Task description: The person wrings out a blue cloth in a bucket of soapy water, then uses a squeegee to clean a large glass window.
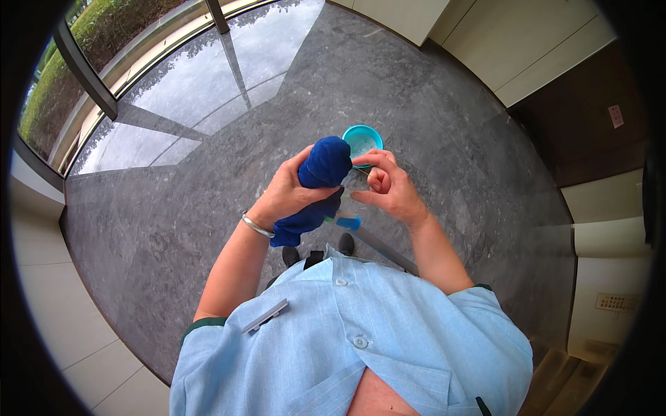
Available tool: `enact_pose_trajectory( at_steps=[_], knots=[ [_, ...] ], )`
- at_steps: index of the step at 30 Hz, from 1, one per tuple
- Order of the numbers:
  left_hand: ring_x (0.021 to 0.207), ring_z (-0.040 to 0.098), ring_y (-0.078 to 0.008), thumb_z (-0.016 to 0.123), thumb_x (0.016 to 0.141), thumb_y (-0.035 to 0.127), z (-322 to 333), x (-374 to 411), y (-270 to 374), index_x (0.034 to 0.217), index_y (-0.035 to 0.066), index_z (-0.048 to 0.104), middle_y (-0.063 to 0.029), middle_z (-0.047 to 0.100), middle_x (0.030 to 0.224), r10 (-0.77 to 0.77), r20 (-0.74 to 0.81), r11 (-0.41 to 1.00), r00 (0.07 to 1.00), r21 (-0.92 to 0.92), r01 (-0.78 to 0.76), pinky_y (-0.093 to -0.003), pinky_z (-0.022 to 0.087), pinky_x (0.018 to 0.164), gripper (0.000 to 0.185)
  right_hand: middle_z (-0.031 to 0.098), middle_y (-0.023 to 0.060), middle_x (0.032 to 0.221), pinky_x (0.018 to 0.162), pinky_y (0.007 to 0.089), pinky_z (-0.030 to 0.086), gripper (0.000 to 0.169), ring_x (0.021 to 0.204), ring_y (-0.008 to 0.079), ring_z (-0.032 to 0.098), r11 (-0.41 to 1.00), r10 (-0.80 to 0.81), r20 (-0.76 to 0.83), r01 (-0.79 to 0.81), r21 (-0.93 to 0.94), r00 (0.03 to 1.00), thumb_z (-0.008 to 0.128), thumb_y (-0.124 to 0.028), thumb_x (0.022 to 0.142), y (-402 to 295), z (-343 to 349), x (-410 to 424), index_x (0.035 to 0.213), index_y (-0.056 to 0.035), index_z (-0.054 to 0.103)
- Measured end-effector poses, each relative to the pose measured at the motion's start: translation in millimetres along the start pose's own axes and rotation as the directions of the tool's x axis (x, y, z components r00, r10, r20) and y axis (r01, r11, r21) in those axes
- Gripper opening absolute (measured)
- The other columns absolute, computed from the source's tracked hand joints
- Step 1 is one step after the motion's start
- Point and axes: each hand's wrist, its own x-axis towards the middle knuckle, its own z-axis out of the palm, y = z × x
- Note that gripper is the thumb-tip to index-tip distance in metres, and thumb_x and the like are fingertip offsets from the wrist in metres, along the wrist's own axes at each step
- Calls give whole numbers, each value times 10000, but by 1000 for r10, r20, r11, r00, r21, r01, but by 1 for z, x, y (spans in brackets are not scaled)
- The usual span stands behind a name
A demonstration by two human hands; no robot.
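A dark blue cloth is bundled around the end of something hidden beneath it, and its loose part hangs down below. My left hand grips this bundle, with the thumb across its front. Just right of the cloth is my right hand, its fingers curled and a thin yellowish strand pinched or looped between them; the strand runs toward the bundle. Below the hands, a grey pole with a bright blue part slants down to the right toward my body. What joins it to the bundle is hidden.
A turquoise bucket of sudsy liquid stands on the grey floor beyond my hands. Tall windows with a dark frame are at the upper left. Pale wall panels and a dark panel stand to the right. My shoes show below.
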Motion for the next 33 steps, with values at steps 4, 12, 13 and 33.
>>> enact_pose_trajectory(
  at_steps=[4,12,13,33],
  knots=[
    [929,650,-113,801,785,42,-6,1,-1,1159,22,624,-28,687,1018,-141,25,986,990,-84,143,-299,547,864,415,395,23,1224,612,210,440,399,623,33,382,951,-79,-121,39,-308,989,822,-56,735,5,2,-22,1103,-148,697],
    [858,677,-131,774,802,23,-4,8,5,1181,1,605,-60,694,988,-136,28,982,990,-127,139,-301,577,786,415,469,96,1213,627,265,477,168,589,93,489,820,-337,-116,230,-524,934,745,-85,835,17,14,-20,1001,-68,720],
    [859,676,-131,774,801,21,-6,7,6,1178,1,606,-60,693,984,-141,42,982,989,-119,145,-300,577,784,413,484,103,1207,633,276,481,142,586,100,507,823,-333,-106,233,-518,937,734,-98,850,26,15,-16,986,-58,722],
    [799,671,-142,746,795,10,-14,22,-43,1097,24,632,-42,686,916,-307,-130,947,943,-138,289,-305,562,722,323,550,229,1333,994,499,499,477,892,270,677,808,-185,-78,197,556,980,364,-42,952,-22,27,-14,1409,-52,502]
  ],
)
